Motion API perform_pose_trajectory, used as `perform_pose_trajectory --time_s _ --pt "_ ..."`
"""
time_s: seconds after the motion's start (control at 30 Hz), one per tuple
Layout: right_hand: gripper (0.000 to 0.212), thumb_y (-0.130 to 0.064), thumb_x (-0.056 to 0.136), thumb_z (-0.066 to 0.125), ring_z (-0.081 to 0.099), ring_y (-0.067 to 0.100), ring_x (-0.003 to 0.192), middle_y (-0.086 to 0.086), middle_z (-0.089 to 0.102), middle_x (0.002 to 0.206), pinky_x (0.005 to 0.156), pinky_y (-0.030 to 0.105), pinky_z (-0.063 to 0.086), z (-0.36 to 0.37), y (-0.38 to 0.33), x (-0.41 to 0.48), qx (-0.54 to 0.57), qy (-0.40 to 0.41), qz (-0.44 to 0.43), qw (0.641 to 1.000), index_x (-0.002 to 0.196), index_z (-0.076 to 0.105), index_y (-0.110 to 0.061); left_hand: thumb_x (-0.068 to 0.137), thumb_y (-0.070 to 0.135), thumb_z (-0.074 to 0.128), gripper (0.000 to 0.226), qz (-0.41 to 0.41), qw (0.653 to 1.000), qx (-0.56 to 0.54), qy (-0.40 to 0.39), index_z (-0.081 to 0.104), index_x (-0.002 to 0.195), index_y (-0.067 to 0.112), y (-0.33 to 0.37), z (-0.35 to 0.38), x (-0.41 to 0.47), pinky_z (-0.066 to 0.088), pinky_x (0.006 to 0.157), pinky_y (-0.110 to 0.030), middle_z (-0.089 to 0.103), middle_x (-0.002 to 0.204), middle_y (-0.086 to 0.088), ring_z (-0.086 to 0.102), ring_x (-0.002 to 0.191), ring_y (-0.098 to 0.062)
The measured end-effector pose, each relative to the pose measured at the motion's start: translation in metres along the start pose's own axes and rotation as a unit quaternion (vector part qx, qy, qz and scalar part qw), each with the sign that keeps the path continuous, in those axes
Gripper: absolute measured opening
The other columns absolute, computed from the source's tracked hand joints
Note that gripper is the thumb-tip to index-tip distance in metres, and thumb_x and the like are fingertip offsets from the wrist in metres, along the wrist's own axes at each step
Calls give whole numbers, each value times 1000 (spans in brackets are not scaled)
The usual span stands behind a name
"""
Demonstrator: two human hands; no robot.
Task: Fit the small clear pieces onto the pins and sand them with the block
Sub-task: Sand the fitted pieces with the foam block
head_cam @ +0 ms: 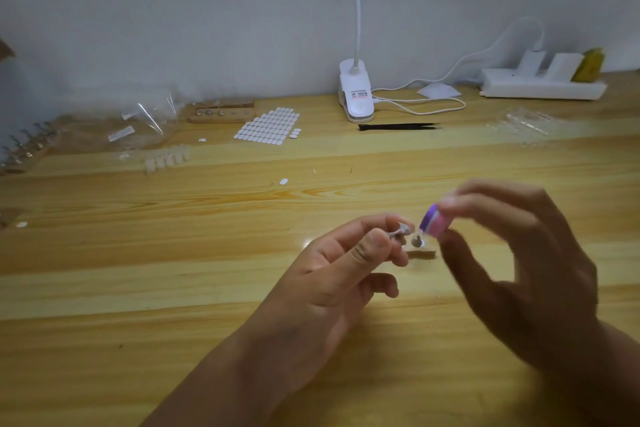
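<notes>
Bent over a broad wooden table (173,270), with a white clip lamp (356,94) and a power strip (540,87) along the back wall. Next in size, the right hand (526,263), raised over the middle of the table, thumb and fingertips curled in a pinch on the pink-and-purple sanding block (434,220). Just beside it the left hand (332,274), thumb and forefinger pinching a small metal pin (401,230), other fingers curled under. Well behind, a sheet of white oval pads (268,125) and a wooden rack (221,113) holding a few more pins at back left, a scatter of spare clear pieces (530,125) at back right. Smallest of all, right below the block's tip, a little wooden base (424,252) on the table carrying a grey dome (417,241). Presence of a clear piece on the dome or on the held pin impossible to tell through the blur. Probably sanding, or lining up to sand. Risks from here: pressing too hard or at a slant and flicking a tiny piece off, then losing it against the pale wood; twisting the pin in so light a pinch; nudging the unheld base aside with either hand; grazing a left fingertip with the block at such close quarters.
</notes>
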State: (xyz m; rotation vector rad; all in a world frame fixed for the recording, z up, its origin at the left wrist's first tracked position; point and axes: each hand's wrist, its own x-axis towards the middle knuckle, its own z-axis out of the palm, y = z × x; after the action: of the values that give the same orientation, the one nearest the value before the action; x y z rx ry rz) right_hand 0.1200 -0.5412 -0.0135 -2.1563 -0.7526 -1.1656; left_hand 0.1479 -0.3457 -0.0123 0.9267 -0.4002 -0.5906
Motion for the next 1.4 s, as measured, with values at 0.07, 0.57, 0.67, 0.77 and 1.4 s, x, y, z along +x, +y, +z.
perform_pose_trajectory --time_s 0.07,0.57,0.67,0.77,1.4 --pt "43 0 92 64 58 9 114 3 57 119 95 25 48 2 -7 -6 0 -19 -38 999 130 51 -13 88 36 69 33 0 1000 -2 -9 69 114 15 0 2 0 48 73 -22 65 98 1 57 92 -9" --pt "34 -10 93 61 51 -5 119 -11 52 120 93 15 44 -3 7 0 -9 -28 50 998 125 53 -19 84 18 67 16 21 987 105 120 78 96 18 -3 -2 -2 55 73 -23 75 93 -8 72 84 -19" --pt "39 -4 92 64 58 6 114 -4 58 117 93 25 50 2 -1 0 16 -54 13 998 128 54 -15 86 18 67 16 29 985 118 125 77 97 13 -4 -1 -2 56 73 -24 76 92 -12 74 86 -23" --pt "41 0 91 65 60 9 113 4 60 116 91 28 52 1 -2 1 15 -66 10 998 128 55 -14 84 15 66 18 30 985 115 122 76 98 11 -5 2 -3 56 73 -24 76 91 -13 74 84 -23" --pt "18 -15 82 35 41 -1 63 -7 43 74 61 10 32 0 -7 -3 132 -112 191 966 93 49 -10 87 13 61 23 24 987 111 111 73 107 19 -8 5 -2 56 75 -25 75 96 -13 73 91 -27"
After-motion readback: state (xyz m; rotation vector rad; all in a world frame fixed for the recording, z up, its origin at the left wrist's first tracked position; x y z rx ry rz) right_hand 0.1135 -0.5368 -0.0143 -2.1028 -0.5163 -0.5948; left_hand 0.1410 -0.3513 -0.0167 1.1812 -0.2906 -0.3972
